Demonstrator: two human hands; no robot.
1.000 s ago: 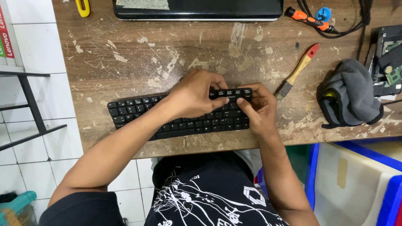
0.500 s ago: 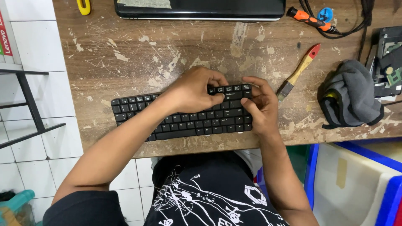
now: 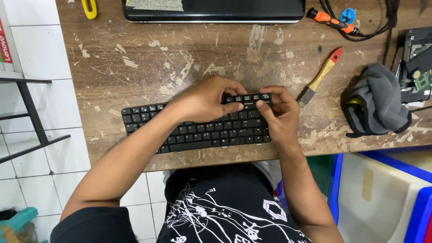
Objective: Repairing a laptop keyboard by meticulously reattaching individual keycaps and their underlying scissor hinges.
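Black laptop keyboard (image 3: 193, 130) at front edge of wooden workbench (image 3: 135, 58) | left hand (image 3: 204, 100), right hand (image 3: 280, 112) fingertips pinching its top-right keys | keys all seated, no gaps seen | paintbrush (image 3: 320, 76) right of keyboard

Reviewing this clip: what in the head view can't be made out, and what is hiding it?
- Keys at the upper right of the black keyboard: covered by the left hand and right hand.
- What the fingertips pinch or press: too small to tell.
- Laptop: cut off by the top edge.
- Object under the grey cloth: only a yellow bit shows.
- Circuit-board device: cropped by the right edge.
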